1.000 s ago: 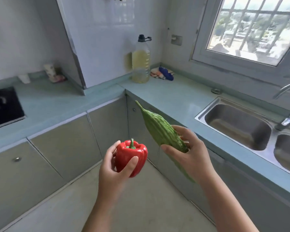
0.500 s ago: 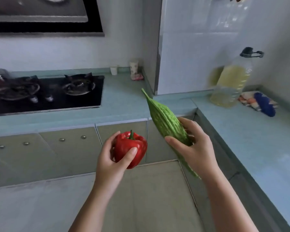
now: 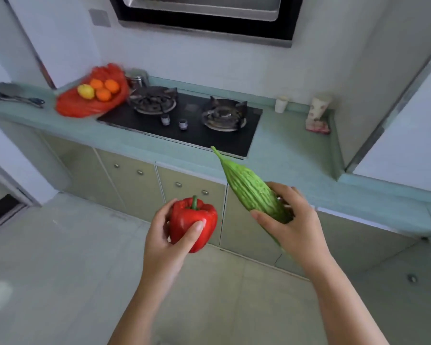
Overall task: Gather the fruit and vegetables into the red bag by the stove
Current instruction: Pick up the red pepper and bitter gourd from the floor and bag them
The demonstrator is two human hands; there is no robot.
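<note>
My left hand (image 3: 163, 239) grips a red bell pepper (image 3: 192, 221) with its green stem up, in front of the cabinet doors. My right hand (image 3: 292, 226) holds a bumpy green bitter gourd (image 3: 249, 189) by its lower half, pointed tip slanting up to the left. The red bag (image 3: 85, 105) lies open on the teal counter to the left of the stove (image 3: 184, 120), far from both hands. Inside it I see a yellow lemon (image 3: 86, 91) and three oranges (image 3: 104, 87).
A two-burner gas stove sits in the teal counter (image 3: 284, 155) under a range hood (image 3: 204, 13). A metal pot (image 3: 137, 77) stands behind the bag, dark utensils (image 3: 13, 95) at far left, a white cup (image 3: 281, 104) and a patterned cup (image 3: 318, 112) at right. Tiled floor (image 3: 60, 270) lies below.
The view has swung left from the sink corner to the stove, bringing the red bag with its fruit into sight. Both hands keep the same hold on the pepper and the gourd.
</note>
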